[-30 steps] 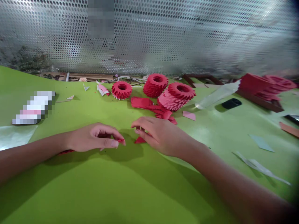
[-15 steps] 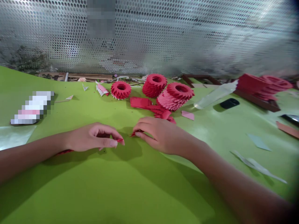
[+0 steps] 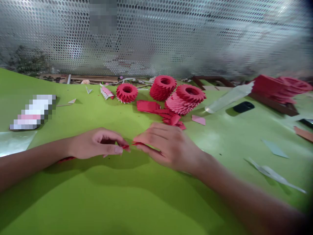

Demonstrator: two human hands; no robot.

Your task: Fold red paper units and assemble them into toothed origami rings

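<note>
My left hand (image 3: 99,143) pinches a small folded red paper piece (image 3: 125,147) between thumb and fingers. Just to its right, my right hand (image 3: 168,145) grips another red paper piece (image 3: 137,143), its tip pointing left. A narrow gap separates the two pieces. Under my left wrist, part of a red paper strip (image 3: 65,160) shows; the rest is hidden. Beyond my right hand lie a red folded stack (image 3: 148,106) and a heap of loose red pieces (image 3: 172,118) on the green table (image 3: 110,202).
Behind stand a small red ring (image 3: 126,93), a taller red ring (image 3: 163,87) and a red-and-pink one (image 3: 186,99). To the right are a clear tube (image 3: 228,98), a black object (image 3: 244,107) and a brown tray (image 3: 275,103). A blurred phone-like object (image 3: 34,112) lies left.
My right hand has moved slightly left with its red piece, closer to the piece in my left hand. My left hand has barely moved. The view has shifted slightly.
</note>
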